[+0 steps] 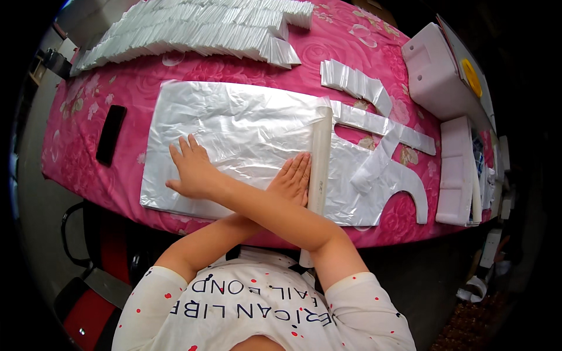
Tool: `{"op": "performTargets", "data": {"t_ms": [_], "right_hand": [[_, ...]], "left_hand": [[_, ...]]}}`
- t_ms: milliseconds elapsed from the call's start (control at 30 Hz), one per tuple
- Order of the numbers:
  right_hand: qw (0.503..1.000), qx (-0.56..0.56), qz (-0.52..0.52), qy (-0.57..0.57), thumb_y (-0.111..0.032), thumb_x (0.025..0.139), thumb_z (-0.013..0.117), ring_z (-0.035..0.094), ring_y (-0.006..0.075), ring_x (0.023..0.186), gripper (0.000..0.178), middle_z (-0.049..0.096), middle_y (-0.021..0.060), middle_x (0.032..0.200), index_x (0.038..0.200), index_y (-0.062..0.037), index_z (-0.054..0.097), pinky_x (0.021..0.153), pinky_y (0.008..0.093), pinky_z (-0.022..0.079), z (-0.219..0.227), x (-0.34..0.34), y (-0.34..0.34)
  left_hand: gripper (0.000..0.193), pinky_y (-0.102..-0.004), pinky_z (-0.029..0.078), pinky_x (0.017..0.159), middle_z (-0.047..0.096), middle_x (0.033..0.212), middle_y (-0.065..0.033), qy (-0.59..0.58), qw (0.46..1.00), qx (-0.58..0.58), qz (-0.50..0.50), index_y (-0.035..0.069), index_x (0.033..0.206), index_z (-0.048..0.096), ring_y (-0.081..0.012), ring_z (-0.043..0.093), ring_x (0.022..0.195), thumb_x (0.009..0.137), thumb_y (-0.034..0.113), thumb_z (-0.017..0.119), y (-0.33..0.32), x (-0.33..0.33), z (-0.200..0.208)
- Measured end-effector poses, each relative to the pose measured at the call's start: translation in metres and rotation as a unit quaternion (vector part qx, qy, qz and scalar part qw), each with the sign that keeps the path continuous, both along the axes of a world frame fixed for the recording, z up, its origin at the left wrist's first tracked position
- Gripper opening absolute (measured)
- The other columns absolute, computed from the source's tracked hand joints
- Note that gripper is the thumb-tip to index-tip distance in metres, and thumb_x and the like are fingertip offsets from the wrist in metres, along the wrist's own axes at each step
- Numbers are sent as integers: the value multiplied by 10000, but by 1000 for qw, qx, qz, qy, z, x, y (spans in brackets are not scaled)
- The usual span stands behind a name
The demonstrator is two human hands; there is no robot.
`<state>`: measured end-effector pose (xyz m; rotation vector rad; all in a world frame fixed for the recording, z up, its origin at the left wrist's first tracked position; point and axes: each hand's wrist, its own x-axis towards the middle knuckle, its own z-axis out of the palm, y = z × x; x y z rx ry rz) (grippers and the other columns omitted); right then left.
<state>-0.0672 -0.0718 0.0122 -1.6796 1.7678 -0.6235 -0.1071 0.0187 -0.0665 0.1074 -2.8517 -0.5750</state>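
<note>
One bag (234, 114) beneath left hand (291, 179)

Free rm fwd; tube (320, 158) R

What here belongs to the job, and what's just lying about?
In the job:
flat plastic carrier bag under left hand and right hand;
translucent strip across it;
probably rows of folded plastic.

Lying about, apparently:
black smartphone;
white foam box.
</note>
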Motion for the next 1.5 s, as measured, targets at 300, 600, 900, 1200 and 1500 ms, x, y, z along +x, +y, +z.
{"op": "performTargets", "data": {"t_ms": [300,600,900,1200,1500], "right_hand": [[937,-272,-213,48,-123,752,650,368,332,1257,473,470,125,1291,1200,-46,521,1008,447,322,25,-95,160],[963,-134,-187,139,-277,832,568,381,342,1247,477,428,151,1331,1238,-38,494,1000,428,338,-15,-154,250],[964,-94,-12,249,-571,832,426,220,312,1341,682,300,112,1430,1339,-116,400,1079,440,183,-17,-164,222],[955,-221,196,7,-478,839,508,240,282,1335,580,387,79,1381,1282,-106,460,1077,529,92,3,-26,96],[960,-185,119,171,-415,829,535,252,329,1318,561,361,133,1380,1279,-89,454,1073,445,197,-15,-57,55]], "left_hand": [[384,-335,390,950,461,1263,-99,100,838,534,49,8,1244,442,-196,432,1183,893,166,437,-48,-6,39],[590,-331,360,980,434,1290,-138,30,463,861,211,-64,1316,286,-221,434,1190,953,401,284,-72,-88,48],[515,-344,426,920,528,1170,-184,102,569,794,189,-46,1238,401,-258,536,1064,965,375,286,-87,-34,64],[454,-298,460,833,589,1079,-148,206,628,685,307,-20,1193,471,-198,581,945,959,340,322,-136,162,69],[460,-275,447,829,572,1093,-143,228,664,610,368,-31,1211,439,-166,568,940,966,341,324,-87,280,51]]}}
